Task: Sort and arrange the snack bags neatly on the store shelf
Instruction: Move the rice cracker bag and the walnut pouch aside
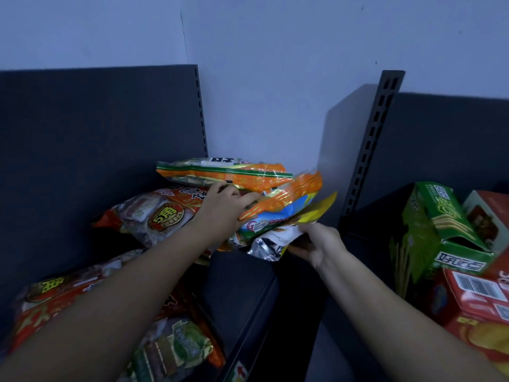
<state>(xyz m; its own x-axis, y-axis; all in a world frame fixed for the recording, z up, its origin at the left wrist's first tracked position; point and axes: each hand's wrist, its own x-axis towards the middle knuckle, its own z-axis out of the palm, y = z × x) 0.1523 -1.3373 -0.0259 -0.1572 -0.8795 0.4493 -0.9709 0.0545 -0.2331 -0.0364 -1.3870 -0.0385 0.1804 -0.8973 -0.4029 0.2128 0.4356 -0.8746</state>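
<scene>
Snack bags (154,213) on dark shelf (239,274)

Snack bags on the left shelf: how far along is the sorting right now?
Early. Done: nothing looks lined up yet. In hand: the left hand grips the orange-and-blue bag, and the right hand pinches the silver-backed bag in a loose heap. Left: the red bag and green-labelled bag lie askew.
</scene>
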